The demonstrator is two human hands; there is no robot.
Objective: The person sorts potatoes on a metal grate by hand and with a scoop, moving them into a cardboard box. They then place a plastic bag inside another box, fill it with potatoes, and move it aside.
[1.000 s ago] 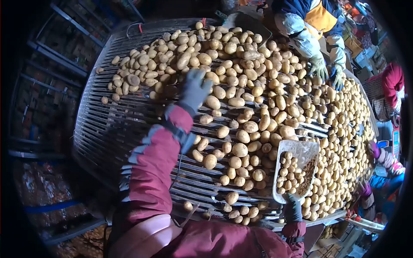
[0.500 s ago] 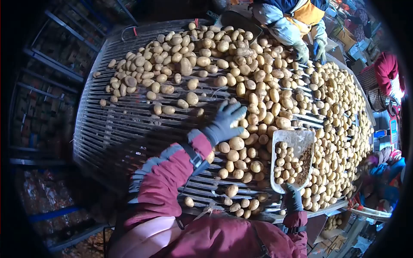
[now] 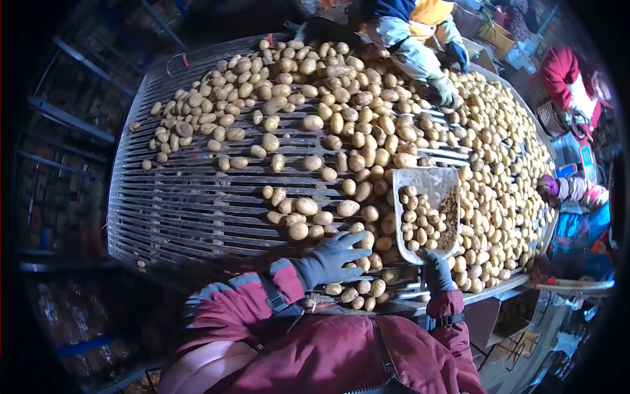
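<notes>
My left hand [image 3: 333, 258], in a grey glove, rests among loose potatoes [image 3: 306, 206] near the slatted table's near side. Its fingers are spread and touch a few of them, gripping none that I can see. Closed round the handle of a white scoop [image 3: 401, 220] is my right hand [image 3: 436, 269], gloved in dark grey. Several small potatoes [image 3: 415, 217] and some brown crumbs lie in the scoop, which sits over the potatoes with its wide mouth facing away from me. The handle is mostly hidden in my fist.
A slatted sorting table [image 3: 164, 197] carries a dense bank of potatoes [image 3: 502, 171] on the right. Across it, a co-worker's gloved hand [image 3: 445, 90] reaches into the potatoes. A purple-gloved hand [image 3: 548, 186] reaches in from the right edge. Metal racks stand at left.
My left hand has moved back toward my body, and potatoes near it now lie farther left on the slats. My right hand still holds the scoop. The whole view has shifted.
</notes>
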